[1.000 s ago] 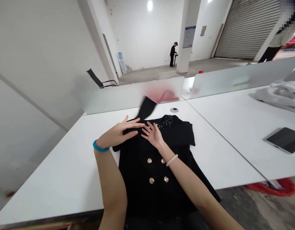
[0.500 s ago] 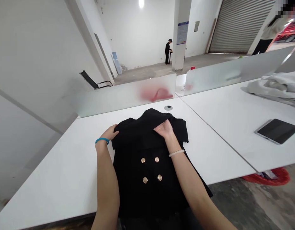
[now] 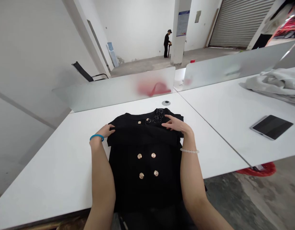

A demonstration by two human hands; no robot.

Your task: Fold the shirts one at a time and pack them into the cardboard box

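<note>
A black short-sleeved garment [image 3: 147,188] lies spread on the white table, its lower end towards me; I cannot tell whether it is a top or a dress. Gold buttons run in pairs down its front, and dark rosette trim [image 3: 157,118] sits by the right of the neckline. A fold of cloth crosses its chest. My left hand [image 3: 105,131], with a blue band at the wrist, grips the garment's left edge near the sleeve. Over the right shoulder, beside the trim, my right hand [image 3: 176,124] is open with fingers apart; whether its fingertips touch the cloth is unclear.
Frosted dividers [image 3: 123,88] line the table's [image 3: 63,166] far edge. On the right lie a dark-screened tablet [image 3: 273,126] and pale grey cloth [image 3: 276,81]. Below the table edge is a red-rimmed container [image 3: 262,170]. A person [image 3: 166,43] stands far back near a pillar.
The raised cloth has come down, uncovering the neckline, upper buttons and rosette trim. My right hand has let go of the cloth and moved right. My left hand stays at the left edge.
</note>
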